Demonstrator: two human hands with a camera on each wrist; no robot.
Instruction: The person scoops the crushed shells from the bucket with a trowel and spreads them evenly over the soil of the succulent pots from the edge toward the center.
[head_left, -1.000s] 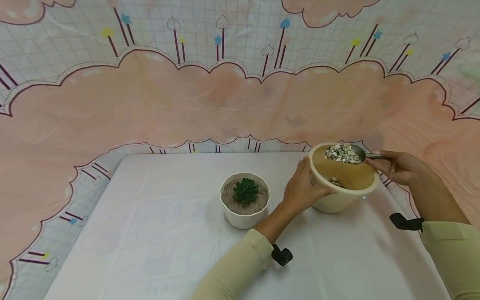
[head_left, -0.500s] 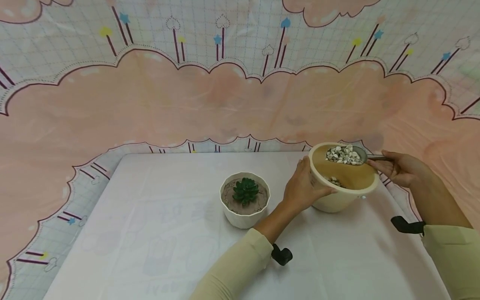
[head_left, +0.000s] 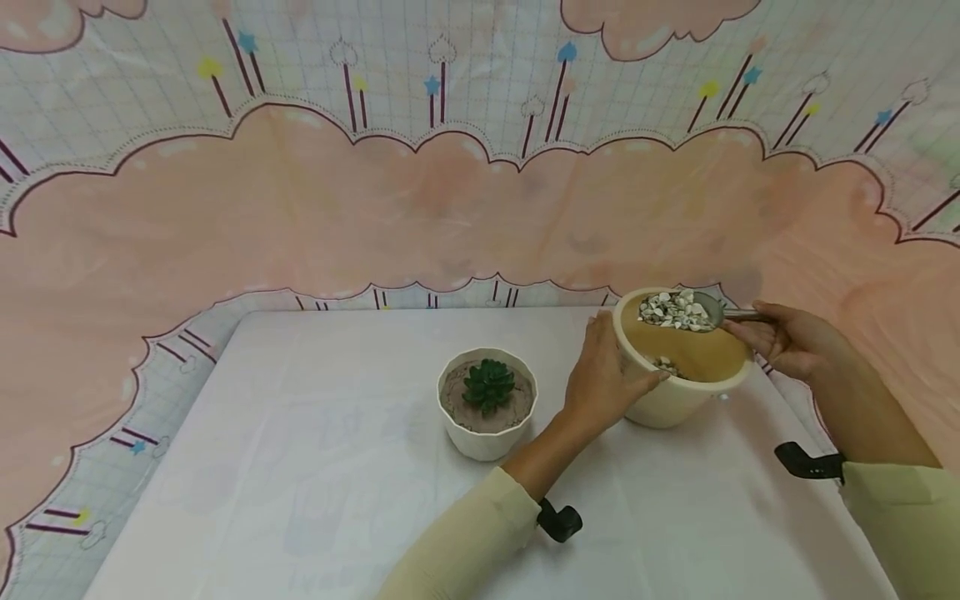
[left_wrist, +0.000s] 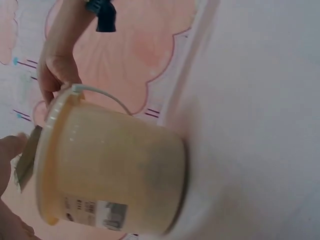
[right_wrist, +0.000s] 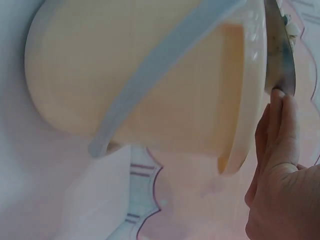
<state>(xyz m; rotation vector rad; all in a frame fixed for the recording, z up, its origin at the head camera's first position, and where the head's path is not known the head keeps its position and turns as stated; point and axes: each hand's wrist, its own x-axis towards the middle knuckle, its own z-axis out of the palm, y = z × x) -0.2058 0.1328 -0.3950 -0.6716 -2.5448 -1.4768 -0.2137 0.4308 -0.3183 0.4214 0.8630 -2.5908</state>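
A cream bucket (head_left: 667,410) stands at the right of the table, leaning a little, with a few stone chips low inside. My left hand (head_left: 606,375) holds its near left rim, the thumb over the edge. Over the bucket's mouth is a metal scoop (head_left: 710,307) heaped with white and grey stone chips (head_left: 675,311). My right hand (head_left: 791,340) grips the scoop's handle from the right. In the right wrist view the scoop (right_wrist: 280,55) is just above the rim, and the bucket's grey bail (right_wrist: 160,70) hangs down its side.
A white faceted pot (head_left: 486,444) with a green succulent (head_left: 489,386) in grey-brown soil stands left of the left forearm. The white tabletop (head_left: 300,467) reaches back to a pink patterned cloth (head_left: 420,208).
The loaded scoop has shifted slightly left over the bucket. The view has tipped a little; the left hand keeps its hold on the rim and the pot stays put.
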